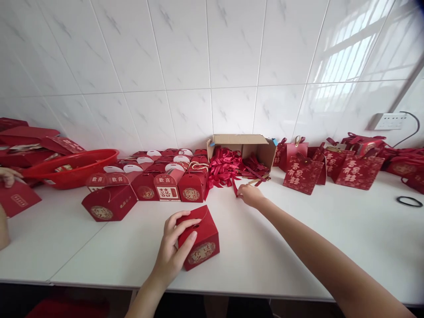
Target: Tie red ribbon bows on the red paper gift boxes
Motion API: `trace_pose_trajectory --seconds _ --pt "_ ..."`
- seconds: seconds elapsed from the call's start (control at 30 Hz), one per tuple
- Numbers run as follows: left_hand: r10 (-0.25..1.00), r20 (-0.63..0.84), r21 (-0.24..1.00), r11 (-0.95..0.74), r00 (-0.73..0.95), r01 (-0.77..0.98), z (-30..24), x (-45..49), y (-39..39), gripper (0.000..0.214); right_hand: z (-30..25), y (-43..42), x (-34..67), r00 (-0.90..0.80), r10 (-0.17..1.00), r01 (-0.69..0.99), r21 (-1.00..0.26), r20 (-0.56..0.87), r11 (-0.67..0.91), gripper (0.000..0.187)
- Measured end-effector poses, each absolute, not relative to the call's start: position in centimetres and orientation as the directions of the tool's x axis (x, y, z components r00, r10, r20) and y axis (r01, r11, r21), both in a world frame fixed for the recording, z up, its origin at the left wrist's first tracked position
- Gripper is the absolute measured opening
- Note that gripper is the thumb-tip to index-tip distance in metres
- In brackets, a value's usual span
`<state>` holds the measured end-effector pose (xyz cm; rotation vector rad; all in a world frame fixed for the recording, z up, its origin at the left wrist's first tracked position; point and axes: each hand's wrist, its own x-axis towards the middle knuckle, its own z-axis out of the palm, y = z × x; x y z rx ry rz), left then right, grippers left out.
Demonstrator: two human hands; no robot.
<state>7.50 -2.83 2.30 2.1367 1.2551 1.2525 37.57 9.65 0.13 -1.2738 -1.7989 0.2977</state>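
My left hand (172,247) is wrapped over a small red gift box (202,240) with a gold emblem, near the front edge of the white table (298,247). My right hand (250,194) reaches forward and pinches a red ribbon (236,187) at the edge of a heap of red ribbons (227,168). The ribbons spill from a cardboard box (245,143) lying on its side against the tiled wall.
Rows of closed red gift boxes (159,176) stand left of the ribbons. A red plastic basin (71,168) and flat red boxes sit at far left, with another person's hand (8,176). Red gift bags (331,168) line the right. A black band (410,201) lies at far right.
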Motion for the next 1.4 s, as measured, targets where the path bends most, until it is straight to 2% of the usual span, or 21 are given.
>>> trace_pose_trajectory --seconds 0.1,0.23,0.3,0.4,0.47,0.53,0.7,0.73,0.8,0.87,0.93,1.0,1.2,1.4 --pt "0.833 0.488 0.563 -0.529 0.261 0.635 2.5 8.4 -3.8 0.036 0.7 7.1 37.5 -0.083 0.861 0.546 -0.700 0.502 0.461 0.020" --pt "0.829 0.426 0.418 -0.536 0.362 0.733 3.7 9.0 -5.7 0.062 4.0 4.9 38.9 0.151 0.823 0.360 -0.806 0.547 0.470 0.030" --pt "0.827 0.425 0.391 -0.534 0.367 0.750 4.4 9.2 -6.6 0.067 6.8 3.9 40.2 0.264 0.782 0.253 -0.823 0.565 0.509 0.031" --pt "0.812 0.488 0.400 -0.533 0.319 0.746 5.4 9.4 -7.2 0.052 11.4 2.1 42.2 0.386 0.701 0.109 -0.785 0.599 0.610 0.028" --pt "0.795 0.535 0.404 -0.539 0.288 0.739 5.9 9.7 -6.7 0.039 14.0 0.6 43.3 0.476 0.611 -0.016 -0.688 0.633 0.725 0.029" --pt "0.789 0.541 0.416 -0.552 0.291 0.723 6.3 10.0 -5.7 0.032 16.0 -0.8 43.9 0.518 0.538 -0.021 -0.619 0.665 0.785 0.028" --pt "0.832 0.430 0.531 -0.547 0.351 0.647 6.8 10.7 -3.1 0.029 17.5 -3.5 42.7 0.522 0.453 0.100 -0.580 0.722 0.809 0.016" --pt "0.845 0.406 0.564 -0.531 0.347 0.632 6.8 10.8 -2.9 0.029 17.3 -3.9 42.0 0.501 0.475 0.105 -0.595 0.723 0.796 0.016" --pt "0.870 0.368 0.619 -0.492 0.327 0.612 6.9 11.0 -2.6 0.028 16.5 -4.7 40.1 0.370 0.601 0.121 -0.678 0.709 0.725 0.019" --pt "0.876 0.367 0.633 -0.482 0.313 0.606 6.9 11.3 -2.7 0.026 15.1 -5.2 37.9 0.105 0.759 0.213 -0.760 0.643 0.614 0.021" --pt "0.856 0.396 0.608 -0.516 0.332 0.604 7.0 11.6 -3.1 0.022 13.5 -5.5 35.9 -0.138 0.830 0.363 -0.752 0.540 0.549 0.019" --pt "0.833 0.419 0.573 -0.551 0.361 0.607 7.1 12.0 -3.5 0.019 11.9 -5.6 34.3 -0.264 0.849 0.492 -0.692 0.458 0.527 0.017" --pt "0.825 0.419 0.548 -0.562 0.379 0.619 7.3 12.6 -4.6 0.018 9.1 -5.0 32.8 -0.328 0.867 0.645 -0.581 0.376 0.496 0.013" --pt "0.838 0.406 0.576 -0.545 0.365 0.609 7.0 13.0 -4.6 0.019 8.9 -4.9 32.6 -0.343 0.873 0.674 -0.557 0.346 0.486 0.013"
